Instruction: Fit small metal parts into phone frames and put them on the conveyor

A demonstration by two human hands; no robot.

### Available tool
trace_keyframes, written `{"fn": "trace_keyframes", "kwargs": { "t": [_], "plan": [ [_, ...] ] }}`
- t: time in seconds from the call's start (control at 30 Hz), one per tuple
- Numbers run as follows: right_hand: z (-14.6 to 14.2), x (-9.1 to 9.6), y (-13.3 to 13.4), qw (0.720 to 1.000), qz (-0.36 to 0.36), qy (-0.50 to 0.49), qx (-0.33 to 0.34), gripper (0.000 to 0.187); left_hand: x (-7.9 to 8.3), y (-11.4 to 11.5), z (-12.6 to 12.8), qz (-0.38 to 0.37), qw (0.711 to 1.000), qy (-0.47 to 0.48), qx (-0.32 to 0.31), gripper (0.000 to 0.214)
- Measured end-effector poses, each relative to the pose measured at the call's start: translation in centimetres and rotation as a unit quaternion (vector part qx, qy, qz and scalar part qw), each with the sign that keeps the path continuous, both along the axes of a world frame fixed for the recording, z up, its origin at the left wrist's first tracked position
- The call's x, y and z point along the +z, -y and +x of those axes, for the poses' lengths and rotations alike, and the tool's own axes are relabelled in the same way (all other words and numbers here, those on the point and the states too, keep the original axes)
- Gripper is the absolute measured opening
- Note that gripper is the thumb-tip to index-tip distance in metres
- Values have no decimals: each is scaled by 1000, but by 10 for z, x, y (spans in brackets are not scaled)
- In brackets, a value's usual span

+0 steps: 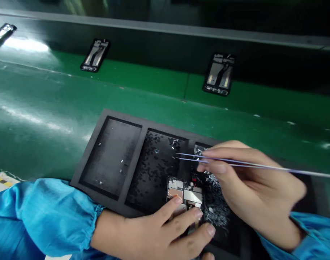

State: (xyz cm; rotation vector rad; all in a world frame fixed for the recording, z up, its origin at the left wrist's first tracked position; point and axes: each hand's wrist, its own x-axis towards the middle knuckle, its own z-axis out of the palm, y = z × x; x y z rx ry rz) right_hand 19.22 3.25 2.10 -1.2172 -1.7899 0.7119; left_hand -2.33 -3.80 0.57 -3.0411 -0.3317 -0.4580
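My left hand (165, 231) lies over an opened phone (185, 195) on a black foam tray (110, 159), fingers curled onto its lower part and holding it down. The phone's circuit boards show above my fingertips. My right hand (251, 191) pinches a pair of thin metal tweezers (235, 163). Their tips reach left over the tray's middle compartment, near small parts at its top edge. Whether the tips hold anything is too small to tell. Both arms wear blue sleeves.
The tray has three recessed compartments with tiny loose parts scattered inside. Behind it runs a green conveyor belt (45, 97) carrying opened phones (95, 55), (219, 74), and a third (2, 33) at far left. A grey rail borders the belt's far side.
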Motion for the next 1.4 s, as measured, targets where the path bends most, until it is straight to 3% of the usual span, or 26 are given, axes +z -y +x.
{"fn": "trace_keyframes", "kwargs": {
  "t": [0.17, 0.4, 0.6, 0.87, 1.03, 1.27, 1.4],
  "plan": [
    [-7, -10, -10, 993, 19, 52, 109, 8, 1, -2, 2, 9, 1000, -3, 13, 38],
    [-6, -16, -5, 988, 73, 113, 73, 6, -1, 1, 4, 5, 999, 20, 29, 37],
    [-9, -11, -7, 983, 82, 136, 93, 8, -7, 3, 5, 0, 999, 43, 31, 35],
    [-5, -11, -5, 990, 71, 93, 78, 9, -3, 0, 3, -6, 999, 29, 16, 37],
    [9, -10, -5, 989, 35, 12, 146, 16, 0, -1, 2, -5, 1000, 20, 5, 37],
    [-1, -14, -6, 985, 96, 122, 79, 11, 0, -2, 3, 4, 1000, 2, -5, 38],
    [-8, -12, -6, 980, 111, 149, 75, 16, 2, -5, 4, 7, 1000, 2, -3, 37]
  ]
}}
